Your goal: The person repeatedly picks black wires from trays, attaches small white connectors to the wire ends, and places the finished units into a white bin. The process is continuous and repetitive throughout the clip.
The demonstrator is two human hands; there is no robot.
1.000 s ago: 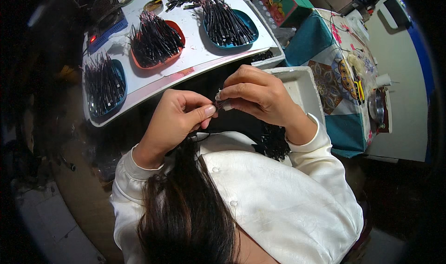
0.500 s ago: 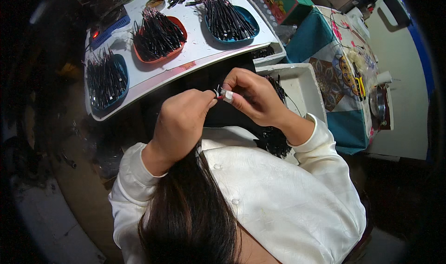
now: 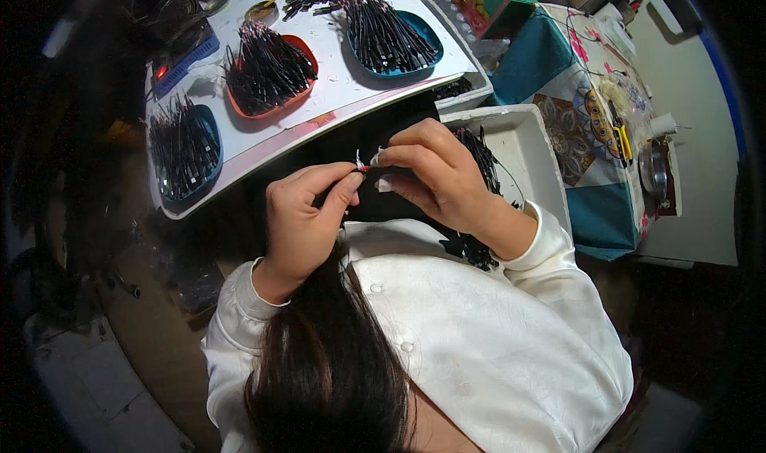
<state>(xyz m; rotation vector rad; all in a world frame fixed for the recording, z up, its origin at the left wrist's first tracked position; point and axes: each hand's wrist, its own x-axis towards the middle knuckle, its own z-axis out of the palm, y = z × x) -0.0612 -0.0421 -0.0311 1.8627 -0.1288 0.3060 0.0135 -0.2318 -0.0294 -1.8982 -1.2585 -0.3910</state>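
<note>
In front of my chest, below the table's near edge, my left hand (image 3: 313, 206) pinches a thin black cable between thumb and forefinger. From the pinch, the cable's split end (image 3: 361, 164) shows short red and whitish wires. My right hand (image 3: 443, 174) is just to the right, its fingers curled and a forefinger tip beside the wires; whether it touches them is unclear. A dark gap shows between that forefinger and the thumb, and white wrapping covers their tips. Most of the held cable is hidden by my left hand.
Bundles of black cables fill a red tray (image 3: 312, 92), a blue tray (image 3: 437, 40) and a dark blue tray (image 3: 214, 126) on the white table (image 3: 343, 106). Right of me stands a white foam box (image 3: 550, 146) with more cables, beside a cloth-covered table (image 3: 519, 74).
My right thumb has dropped away from the forefinger, opening a gap. My left hand has turned so its thumb shows, still pinching the cable.
</note>
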